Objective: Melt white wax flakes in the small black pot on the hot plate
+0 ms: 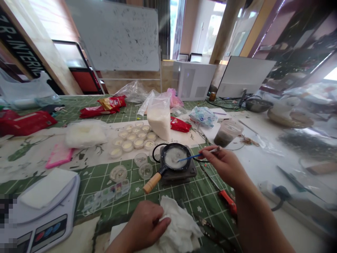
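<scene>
My right hand (218, 160) pinches a thin blue stick (193, 156) with a pale upper end. Its lower tip dips into the cloudy whitish liquid (175, 157) in a small black frying pan (165, 168). The pan has a wooden handle (152, 182) pointing toward me and sits on a dark square hot plate (181, 178). Nearer to me, my left hand (146, 223) is curled closed, with the thumb pointing right, beside a crumpled white tissue (179, 225). I see nothing between its fingers.
Several small cups with cream-coloured filling (138, 143) stand behind the pan, near a bag of white granules (159, 117). A kitchen scale (71, 196) and a clear compartment box (105, 196) lie left. To the right are a plastic cup (229, 133) and a red-handled tool (228, 202).
</scene>
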The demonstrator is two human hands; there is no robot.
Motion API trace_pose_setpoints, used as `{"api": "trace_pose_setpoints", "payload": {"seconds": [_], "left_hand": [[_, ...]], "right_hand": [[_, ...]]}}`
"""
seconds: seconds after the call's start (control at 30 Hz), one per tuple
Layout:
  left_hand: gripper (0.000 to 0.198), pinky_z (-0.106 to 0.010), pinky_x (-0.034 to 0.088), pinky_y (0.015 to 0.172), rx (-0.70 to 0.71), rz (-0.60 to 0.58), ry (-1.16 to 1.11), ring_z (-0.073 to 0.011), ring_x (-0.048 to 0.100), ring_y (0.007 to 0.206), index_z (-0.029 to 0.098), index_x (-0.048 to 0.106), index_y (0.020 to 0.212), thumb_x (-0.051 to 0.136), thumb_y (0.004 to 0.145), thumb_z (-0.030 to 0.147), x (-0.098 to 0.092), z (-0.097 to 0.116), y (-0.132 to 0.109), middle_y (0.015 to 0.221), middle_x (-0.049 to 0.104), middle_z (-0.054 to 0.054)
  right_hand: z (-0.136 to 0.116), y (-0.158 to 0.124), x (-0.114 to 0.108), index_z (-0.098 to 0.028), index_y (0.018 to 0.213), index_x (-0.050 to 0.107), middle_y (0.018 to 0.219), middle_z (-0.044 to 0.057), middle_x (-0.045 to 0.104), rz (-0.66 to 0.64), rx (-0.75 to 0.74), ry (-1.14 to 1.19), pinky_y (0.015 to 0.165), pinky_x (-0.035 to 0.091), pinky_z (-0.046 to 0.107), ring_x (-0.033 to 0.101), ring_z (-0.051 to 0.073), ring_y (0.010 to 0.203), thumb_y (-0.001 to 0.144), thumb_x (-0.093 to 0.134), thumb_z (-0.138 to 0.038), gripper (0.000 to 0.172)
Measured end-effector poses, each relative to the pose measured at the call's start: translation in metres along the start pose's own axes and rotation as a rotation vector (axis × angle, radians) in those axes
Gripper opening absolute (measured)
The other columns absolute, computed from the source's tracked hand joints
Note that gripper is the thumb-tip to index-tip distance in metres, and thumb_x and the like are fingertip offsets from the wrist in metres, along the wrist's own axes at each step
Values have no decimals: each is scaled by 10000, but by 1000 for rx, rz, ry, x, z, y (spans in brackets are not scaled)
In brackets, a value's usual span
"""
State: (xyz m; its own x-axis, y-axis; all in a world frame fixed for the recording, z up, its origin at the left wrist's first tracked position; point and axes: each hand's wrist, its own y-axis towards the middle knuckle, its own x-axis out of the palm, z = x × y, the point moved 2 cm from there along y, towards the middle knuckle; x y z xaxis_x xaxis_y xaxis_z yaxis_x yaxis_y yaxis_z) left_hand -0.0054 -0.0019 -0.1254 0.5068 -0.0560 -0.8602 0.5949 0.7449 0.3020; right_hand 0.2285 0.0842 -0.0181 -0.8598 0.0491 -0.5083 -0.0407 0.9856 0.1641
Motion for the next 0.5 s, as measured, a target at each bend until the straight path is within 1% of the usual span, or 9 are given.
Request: {"api": "trace_pose_setpoints", "payload": {"seconds": [0.07, 0.1, 0.2, 0.23, 0.3, 0.37, 0.4, 0.43, 0.5], "left_hand": [[329, -247, 275, 510, 5, 4, -6, -103, 441, 487, 177, 405, 537, 431, 843, 295, 0, 0, 0, 481, 475, 19], [329, -247, 279, 510, 5, 7, -5, -102, 439, 486, 177, 407, 537, 429, 843, 295, 0, 0, 0, 481, 472, 19], [323, -245, 289, 512, -7, 7, -7, -103, 440, 489, 178, 407, 542, 430, 843, 294, 1, -1, 0, 490, 472, 20], [313, -243, 295, 514, -13, 3, -17, -105, 448, 496, 178, 414, 553, 432, 842, 296, 0, -1, 0, 503, 480, 19], [271, -238, 320, 524, -31, -5, -56, -111, 474, 522, 178, 450, 603, 434, 840, 307, -1, -1, 0, 546, 504, 14], [190, -238, 368, 561, -61, -13, -109, -120, 517, 567, 178, 515, 724, 446, 834, 317, -4, -1, 0, 627, 557, 3], [165, -242, 396, 593, -75, -11, -129, -127, 543, 604, 181, 542, 823, 461, 828, 324, -5, -2, -1, 690, 591, -7], [200, -250, 422, 632, -84, -5, -140, -136, 568, 649, 188, 547, 940, 482, 819, 334, -6, -2, -2, 768, 622, -20], [394, -269, 455, 700, -82, 7, -150, -156, 599, 741, 216, 484, 1152, 539, 791, 362, -8, -2, -3, 927, 650, -45]], "right_hand": [[1, 1, -2, -172, 912, 655, 801, 67, 716, 128, 20, -44, 717, 477, 338, 647, 209, 776, 800, 530, -418, 297], [0, 1, -1, -178, 933, 661, 826, 67, 716, 121, 5, -52, 727, 477, 342, 646, 210, 790, 800, 530, -411, 299], [-2, -1, 7, -210, 963, 674, 887, 52, 715, -121, -71, 6, 761, 480, 338, 646, 201, 830, 803, 532, -389, 278], [-2, -1, 7, -208, 956, 674, 874, 51, 717, -168, -73, 32, 763, 483, 337, 649, 199, 825, 802, 535, -390, 276], [-1, -1, 4, -187, 941, 666, 821, 56, 719, -89, -25, 43, 757, 487, 344, 655, 202, 800, 797, 543, -404, 288], [0, -1, -2, -177, 944, 660, 802, 62, 719, 64, 16, 6, 755, 487, 355, 656, 210, 794, 795, 545, -413, 302], [-1, -1, -3, -183, 957, 660, 822, 63, 719, 81, 11, -11, 761, 485, 359, 654, 212, 808, 798, 543, -410, 302], [-1, -2, -2, -194, 973, 662, 856, 62, 719, 36, -10, -16, 771, 484, 358, 652, 212, 829, 802, 540, -402, 296], [-4, -3, 2, -212, 982, 667, 898, 54, 717, -150, -62, 13, 780, 485, 346, 651, 205, 854, 810, 534, -388, 280]]}}
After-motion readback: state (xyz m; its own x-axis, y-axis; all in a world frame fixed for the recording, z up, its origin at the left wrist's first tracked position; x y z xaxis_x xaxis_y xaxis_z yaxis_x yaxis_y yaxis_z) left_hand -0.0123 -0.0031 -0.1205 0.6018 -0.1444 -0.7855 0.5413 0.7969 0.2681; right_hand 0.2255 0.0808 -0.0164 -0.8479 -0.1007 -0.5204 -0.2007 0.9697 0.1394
